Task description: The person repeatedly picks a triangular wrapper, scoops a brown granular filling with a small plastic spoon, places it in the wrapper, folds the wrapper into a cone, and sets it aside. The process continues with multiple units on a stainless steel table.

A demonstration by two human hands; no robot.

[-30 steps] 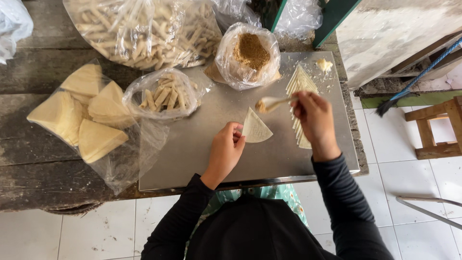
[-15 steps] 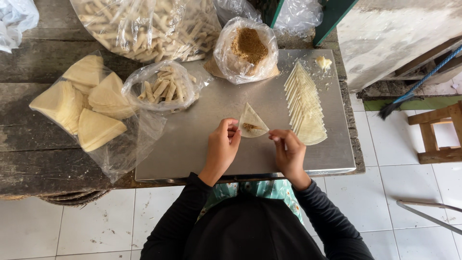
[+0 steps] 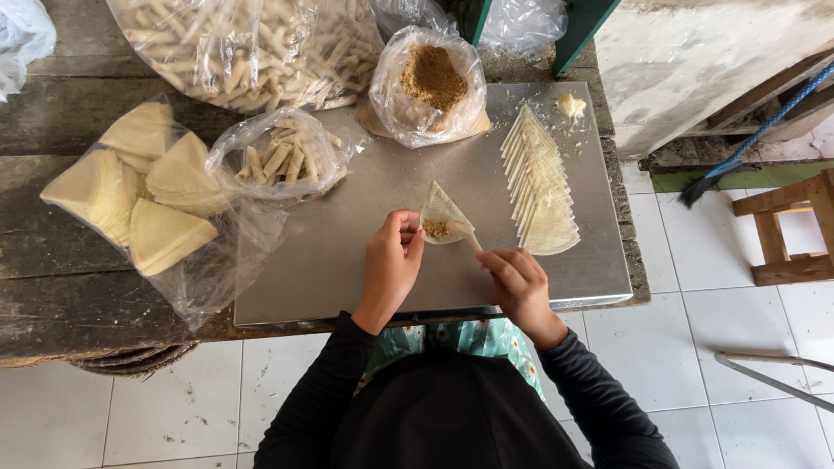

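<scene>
Nearest the body, the right hand (image 3: 517,278) rests low on the steel sheet (image 3: 347,260), its fingers (image 3: 499,260) pinched on what looks like the handle of a small pale spoon (image 3: 465,233), though the view is too coarse to be sure; the tip reaches toward the filling, as if to spread it. Just beside it the left hand (image 3: 391,260) has its fingers (image 3: 408,227) grasping the near edge of a triangular pastry wrapper (image 3: 441,215), lifting that edge so the sheet cups a small heap of brown crumb filling (image 3: 436,229) and keeps it from spilling. The wrapper sits near the middle of the steel sheet, between both hands. To the right a fanned row of spare wrappers (image 3: 539,187) lies overlapped, each edge free to peel off singly. Left, on the wooden counter (image 3: 52,287), a clear bag of stacked wrappers (image 3: 139,195) lies open-mouthed toward the work. Farther back stand a small bag of rolled sticks (image 3: 282,156), an open bag of brown filling (image 3: 430,82) within spoon reach, and a large bag of finished rolls (image 3: 252,39)
</scene>
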